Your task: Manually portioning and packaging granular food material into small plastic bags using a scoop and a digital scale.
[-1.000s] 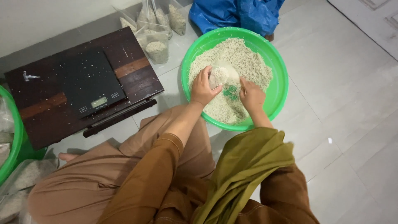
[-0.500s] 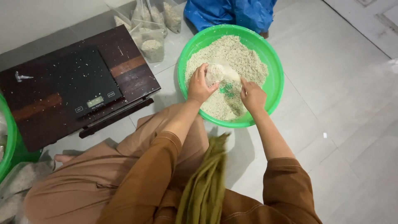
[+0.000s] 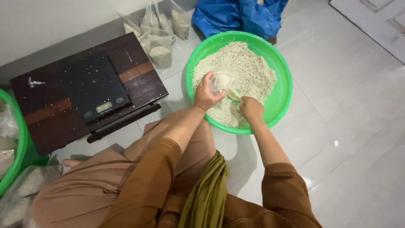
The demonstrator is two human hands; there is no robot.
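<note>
Little grain sits in the clear bag (image 3: 221,81) my left hand (image 3: 205,93) grasps; my right hand (image 3: 252,108), just beside, clenches a scoop (image 3: 233,94); basin (image 3: 282,101) remains heaped.

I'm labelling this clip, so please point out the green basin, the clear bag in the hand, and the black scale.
green basin (image 3: 283,88), head view, bare right inner wall.
clear bag (image 3: 221,80), head view, its grain-filled middle.
black scale (image 3: 93,84), head view, its flat weighing plate.

Scale readout (image 3: 103,107) too small to read. Second green basin (image 3: 17,139) at 9 o'clock cut by left edge. Blue bag (image 3: 240,14) at 12 cropped by top edge.
</note>
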